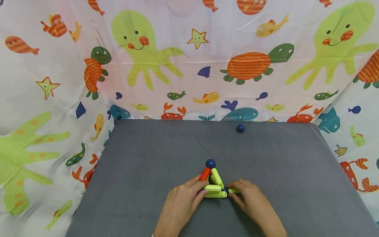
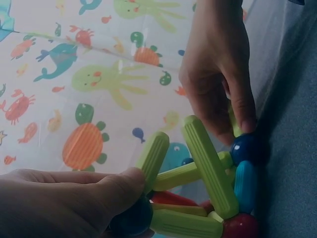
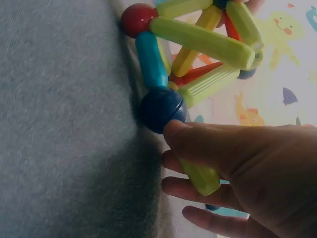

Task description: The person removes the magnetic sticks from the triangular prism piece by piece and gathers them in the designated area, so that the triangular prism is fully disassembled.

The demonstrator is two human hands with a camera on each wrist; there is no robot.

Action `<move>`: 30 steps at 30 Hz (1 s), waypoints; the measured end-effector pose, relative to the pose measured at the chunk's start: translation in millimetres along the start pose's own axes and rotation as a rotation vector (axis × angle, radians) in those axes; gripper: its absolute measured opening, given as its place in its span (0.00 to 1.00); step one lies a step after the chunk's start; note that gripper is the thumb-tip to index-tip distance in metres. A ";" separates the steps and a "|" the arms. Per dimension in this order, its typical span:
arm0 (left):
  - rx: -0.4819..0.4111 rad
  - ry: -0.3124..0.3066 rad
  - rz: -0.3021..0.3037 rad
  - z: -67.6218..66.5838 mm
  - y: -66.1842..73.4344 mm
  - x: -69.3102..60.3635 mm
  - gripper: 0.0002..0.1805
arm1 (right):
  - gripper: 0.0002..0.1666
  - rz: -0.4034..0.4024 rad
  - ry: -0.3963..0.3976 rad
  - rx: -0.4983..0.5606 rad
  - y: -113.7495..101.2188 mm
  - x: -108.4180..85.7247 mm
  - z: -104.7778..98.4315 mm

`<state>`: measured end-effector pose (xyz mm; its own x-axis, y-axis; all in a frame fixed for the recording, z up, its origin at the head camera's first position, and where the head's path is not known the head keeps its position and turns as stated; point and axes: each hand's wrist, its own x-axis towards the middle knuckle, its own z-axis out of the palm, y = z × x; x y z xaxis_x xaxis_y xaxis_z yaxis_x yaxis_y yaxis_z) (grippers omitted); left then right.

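The left hand (image 1: 182,197) and right hand (image 1: 251,199) have fingers pinching rods (image 3: 202,179) of a light-looking, stiff frame (image 1: 217,177), best held mid-rod.

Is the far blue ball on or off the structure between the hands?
Off. In the head view, bare table separates the ball from the structure.

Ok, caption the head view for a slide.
Left hand holds a rod structure; right hand pinches a green rod.
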<state>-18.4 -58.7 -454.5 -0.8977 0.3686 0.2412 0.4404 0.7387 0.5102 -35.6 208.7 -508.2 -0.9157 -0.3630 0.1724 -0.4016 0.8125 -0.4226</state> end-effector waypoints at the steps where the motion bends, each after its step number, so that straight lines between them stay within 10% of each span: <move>1: 0.000 0.000 0.000 0.3 0.1 -0.2 0.15 | 0.16 -0.001 0.004 0.001 0.2 -0.8 0.4; 21: -0.014 -0.018 -0.008 -0.8 0.1 -0.1 0.14 | 0.13 0.117 -0.035 -0.031 7.1 -1.2 -11.9; 30: -0.019 -0.020 -0.007 -0.3 0.1 2.4 0.15 | 0.16 0.063 -0.031 -0.067 35.0 40.0 -28.8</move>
<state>-20.6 -57.9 -453.6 -0.9003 0.3751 0.2209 0.4338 0.7305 0.5274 -86.6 235.7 -490.5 -0.9388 -0.3232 0.1193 -0.3441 0.8625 -0.3711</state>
